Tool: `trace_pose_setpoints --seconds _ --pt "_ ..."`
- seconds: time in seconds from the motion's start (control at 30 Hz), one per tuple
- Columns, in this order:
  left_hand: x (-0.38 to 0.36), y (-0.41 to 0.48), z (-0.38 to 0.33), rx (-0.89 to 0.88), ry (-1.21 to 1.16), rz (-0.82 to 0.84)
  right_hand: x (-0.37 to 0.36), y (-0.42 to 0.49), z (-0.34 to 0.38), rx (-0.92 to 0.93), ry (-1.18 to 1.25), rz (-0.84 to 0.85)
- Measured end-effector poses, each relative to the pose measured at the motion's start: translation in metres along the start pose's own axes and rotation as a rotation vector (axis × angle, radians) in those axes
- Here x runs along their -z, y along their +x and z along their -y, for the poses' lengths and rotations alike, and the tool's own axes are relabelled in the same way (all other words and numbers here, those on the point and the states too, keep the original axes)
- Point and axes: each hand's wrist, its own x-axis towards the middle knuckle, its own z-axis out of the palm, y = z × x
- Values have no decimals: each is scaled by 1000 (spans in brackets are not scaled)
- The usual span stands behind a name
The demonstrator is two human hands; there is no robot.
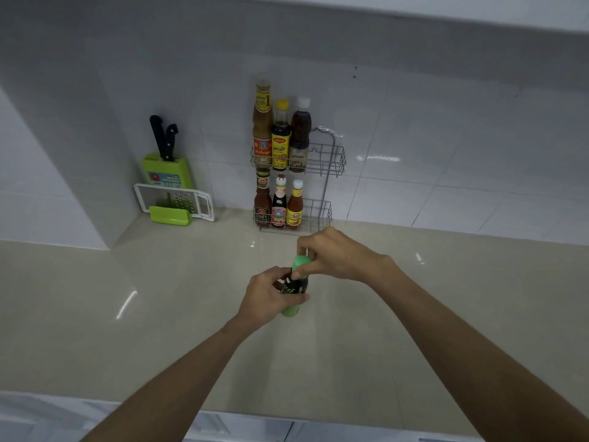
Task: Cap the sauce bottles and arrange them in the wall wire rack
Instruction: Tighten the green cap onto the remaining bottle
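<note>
The left hand (pixel 266 299) wraps the body of the dark sauce bottle (pixel 294 287), clasping it just above the counter (pixel 159 314) in the middle of the scene; the right hand (pixel 331 255) pinches the green cap (pixel 301 262) at the bottle's top with thumb and fingertips. The step in hand appears to be capping. To do it well, keep the left-hand clasp firm so the bottle does not rotate, seat the cap square on the neck, and turn with the right hand until it stops; whether the threads have engaged cannot be told. The bottle leans slightly to the right, so bringing it upright first would help against cross-threading or spillage. Farther off, on the tiled wall, hangs the wire rack (pixel 334 161) with two tiers. The upper tier (pixel 339 154) holds three tall capped bottles at its left end; the lower tier (pixel 323 210) holds three shorter capped bottles, also at its left. Both tiers have a free bay at the right, so either could probably take this bottle. The rack's front rail must be cleared on entry, and the neighbouring bottles stand close beside the free bay. To the far left, a green knife block (pixel 167 173) with two black-handled knives and a white grater (pixel 178 200) lean on the wall, well apart from the path to the rack.
</note>
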Motion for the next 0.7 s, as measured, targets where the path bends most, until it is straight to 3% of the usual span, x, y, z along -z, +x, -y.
trace_pose_setpoints --seconds 0.13,0.23,0.43,0.57,0.63,0.7 --pt "-2 -1 -4 0 -30 13 -6 -4 -2 -52 59 -10" --pt "-2 0 -5 -20 -22 7 -1 -9 -6 25 152 11" --pt "-14 0 -5 4 -20 3 -11 -14 -5 -123 -94 -148" --pt "-16 0 -8 -1 -41 -3 -3 -25 -13 -39 211 -49" --pt "-17 -1 -10 -13 -41 -5 -5 -27 -17 16 193 -79" --pt "-21 0 -14 -16 -37 -20 -9 -27 -17 -56 135 -175"
